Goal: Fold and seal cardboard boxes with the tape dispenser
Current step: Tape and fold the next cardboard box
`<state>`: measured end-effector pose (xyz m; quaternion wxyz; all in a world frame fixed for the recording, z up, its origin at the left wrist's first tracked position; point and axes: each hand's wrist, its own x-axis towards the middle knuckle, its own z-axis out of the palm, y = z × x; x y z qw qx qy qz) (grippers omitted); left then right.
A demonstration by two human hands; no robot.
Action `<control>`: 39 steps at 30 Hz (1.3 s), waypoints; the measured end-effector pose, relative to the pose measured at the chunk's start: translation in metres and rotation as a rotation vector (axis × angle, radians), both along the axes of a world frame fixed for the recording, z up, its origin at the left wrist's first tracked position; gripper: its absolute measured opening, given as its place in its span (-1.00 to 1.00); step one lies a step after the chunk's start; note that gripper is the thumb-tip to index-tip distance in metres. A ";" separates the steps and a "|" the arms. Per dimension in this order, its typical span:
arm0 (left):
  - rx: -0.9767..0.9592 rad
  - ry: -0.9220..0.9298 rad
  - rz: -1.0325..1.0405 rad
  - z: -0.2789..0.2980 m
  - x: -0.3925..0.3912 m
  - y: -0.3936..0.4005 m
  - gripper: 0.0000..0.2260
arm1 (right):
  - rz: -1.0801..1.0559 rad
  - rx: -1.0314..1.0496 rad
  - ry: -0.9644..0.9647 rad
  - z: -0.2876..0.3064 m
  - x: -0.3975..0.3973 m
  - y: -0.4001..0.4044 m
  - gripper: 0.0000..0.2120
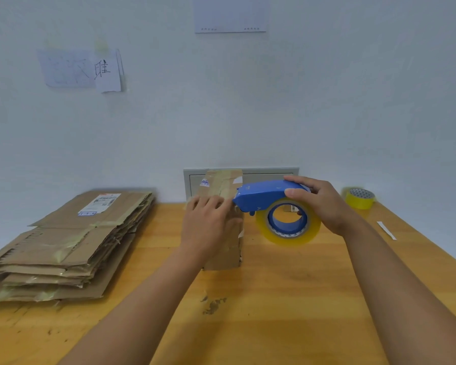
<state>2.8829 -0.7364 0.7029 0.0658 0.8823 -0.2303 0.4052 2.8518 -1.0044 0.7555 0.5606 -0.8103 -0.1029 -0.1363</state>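
Observation:
A small cardboard box (223,258) stands upright in the middle of the wooden table (287,299), with old tape and a raised flap (221,184) at its far side. My left hand (208,222) lies over the box top, fingers pressing it down. My right hand (321,204) grips the blue tape dispenser (263,196) from above, fingers curled round its housing. The dispenser's nose touches the box's top right edge beside my left fingers. A yellowish tape roll (311,230) sits in the dispenser.
A thick stack of flattened cardboard boxes (71,243) fills the table's left side. A spare yellow tape roll (359,198) stands at the back right, near a white paper strip (386,229). A grey panel (269,173) sits in the wall behind the box.

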 end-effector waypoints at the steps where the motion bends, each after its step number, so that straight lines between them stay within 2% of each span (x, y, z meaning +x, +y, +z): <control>1: -0.016 -0.018 -0.005 0.001 0.002 0.001 -0.80 | -0.002 0.003 0.001 0.000 -0.001 0.002 -0.57; 5: -0.052 -0.011 -0.025 0.000 0.013 0.009 -0.86 | 0.000 0.037 0.013 -0.004 -0.004 0.008 -0.54; 10: -0.019 0.045 -0.004 0.000 0.020 0.014 -0.76 | 0.023 -0.002 0.014 -0.005 -0.010 0.005 -0.43; 25: -0.047 0.126 0.042 0.003 0.018 0.013 -0.81 | 0.011 -0.087 0.032 -0.001 -0.022 -0.020 -0.50; 35: -0.073 0.154 -0.006 0.004 0.017 0.012 -0.79 | 0.048 -0.388 0.139 0.052 -0.002 0.001 -0.82; 37: -0.090 0.174 0.024 0.005 0.018 0.014 -0.79 | 0.079 -0.603 0.214 0.044 -0.001 0.002 -0.81; 39: -0.081 0.192 0.051 0.007 0.018 0.015 -0.75 | 0.015 -0.588 0.238 0.021 -0.003 -0.005 -0.83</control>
